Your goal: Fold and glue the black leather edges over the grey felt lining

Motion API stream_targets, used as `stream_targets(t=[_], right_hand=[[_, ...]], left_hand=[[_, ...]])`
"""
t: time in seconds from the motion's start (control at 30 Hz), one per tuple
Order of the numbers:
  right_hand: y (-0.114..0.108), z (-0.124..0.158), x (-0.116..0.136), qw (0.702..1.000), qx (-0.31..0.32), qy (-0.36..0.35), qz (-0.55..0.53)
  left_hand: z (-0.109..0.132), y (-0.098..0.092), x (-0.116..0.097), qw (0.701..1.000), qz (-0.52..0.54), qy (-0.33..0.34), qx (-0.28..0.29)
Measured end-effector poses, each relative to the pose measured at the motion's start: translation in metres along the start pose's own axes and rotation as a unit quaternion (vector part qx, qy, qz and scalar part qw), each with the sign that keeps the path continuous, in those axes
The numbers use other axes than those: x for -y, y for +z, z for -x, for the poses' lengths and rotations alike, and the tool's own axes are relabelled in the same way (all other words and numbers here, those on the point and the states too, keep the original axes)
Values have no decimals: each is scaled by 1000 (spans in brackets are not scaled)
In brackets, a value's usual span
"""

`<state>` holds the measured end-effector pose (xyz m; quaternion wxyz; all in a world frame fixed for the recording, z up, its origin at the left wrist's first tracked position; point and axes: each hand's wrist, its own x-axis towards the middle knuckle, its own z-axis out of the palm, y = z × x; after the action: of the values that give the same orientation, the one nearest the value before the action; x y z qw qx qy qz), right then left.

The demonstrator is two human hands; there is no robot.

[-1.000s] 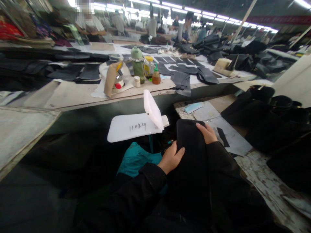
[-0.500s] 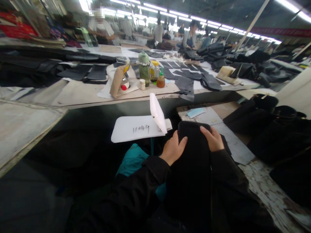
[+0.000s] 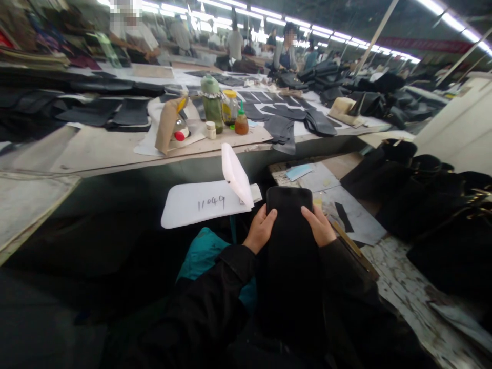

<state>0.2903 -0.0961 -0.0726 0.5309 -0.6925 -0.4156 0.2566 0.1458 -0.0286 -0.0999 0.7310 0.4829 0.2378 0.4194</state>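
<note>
A flat black leather panel [image 3: 289, 215] with rounded corners stands upright in front of me, held from both sides. My left hand [image 3: 260, 229] grips its left edge with the fingers curled onto the front. My right hand [image 3: 319, 225] clasps the right edge in the same way. Both arms wear black sleeves. Just left of the panel lies a white template board [image 3: 196, 204] marked 11049, with a second white piece [image 3: 235, 173] standing on it. A teal cloth [image 3: 207, 251] lies under my left forearm.
Bottles and jars [image 3: 221, 108] stand on the long worktable [image 3: 96, 148] beyond, with several dark cut leather pieces [image 3: 292, 120]. Black bags [image 3: 423, 189] pile up on the right by a worn bench [image 3: 400, 277]. Several people work at far tables.
Both hands slid along the panel's edges and now clasp it evenly near its top; the panel stands straighter and narrower in view. The camera shifted slightly.
</note>
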Motion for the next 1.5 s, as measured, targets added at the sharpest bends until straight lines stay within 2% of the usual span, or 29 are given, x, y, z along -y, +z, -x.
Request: stream_targets(t=[0.17,0.33,0.53,0.6,0.7,0.77,0.83,0.93,1.0,1.1,1.3,1.4,1.5], right_hand=[[2,40,-22,998,41,48,-14],[1,83,-28,997,38,64,-34],[-10,160,-42,990,62,121,-25],[-16,173,-49,988,78,134,-1],[-26,153,-50,991,86,103,24],[-32,116,-42,997,58,48,21],[-34,70,-27,1000,4,-8,8],[-32,9,-1,996,-19,-27,-78],[-29,-14,13,995,-21,-24,-100],[-26,-22,24,993,-53,-28,-105],[-30,-11,28,989,-101,-34,-99],[-29,-10,30,989,-103,-34,-95],[-27,-11,30,988,-112,-40,-93]], left_hand=[[1,-7,6,1000,-8,-23,-11],[2,-11,9,999,-31,-33,-16],[1,-8,3,998,-42,-36,-8],[0,-4,2,999,-36,-37,4],[-1,2,1,999,-30,-32,19],[-1,8,-1,999,-23,-26,28],[1,14,-4,999,-12,-20,42],[3,21,-11,998,-10,1,62],[4,23,-16,997,-41,26,65],[4,24,-28,985,-143,80,52],[-6,26,-54,930,-327,167,-12],[-13,27,-59,916,-359,176,-26],[-17,26,-59,923,-340,179,-23]])
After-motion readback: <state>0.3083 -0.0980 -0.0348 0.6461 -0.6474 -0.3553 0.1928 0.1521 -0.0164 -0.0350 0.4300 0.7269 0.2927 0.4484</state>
